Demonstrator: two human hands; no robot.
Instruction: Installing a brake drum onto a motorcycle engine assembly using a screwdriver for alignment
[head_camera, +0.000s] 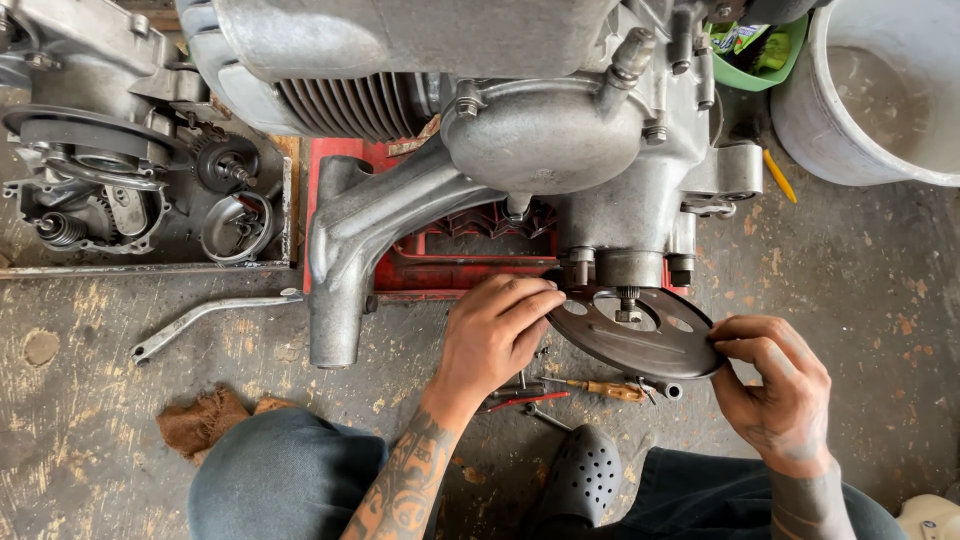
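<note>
Round dark grey metal disc with oval holes (640, 340) held at the threaded shaft (627, 305) under the grey cast-metal engine (520, 130), which rests on a red crate (440, 265). Left hand (495, 335) pinching the disc's left rim, fingers closed. Right hand (775, 385) gripping the right rim. Wooden-handled screwdriver (605, 388) lying on the concrete floor (850, 290) just below the disc.

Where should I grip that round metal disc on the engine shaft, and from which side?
Probably by the rim, from two opposite sides. The disc is flat and thin, tilted on the shaft, with its center taken by the shaft end. The left hand and right hand already pinch its left and right edges.
</note>
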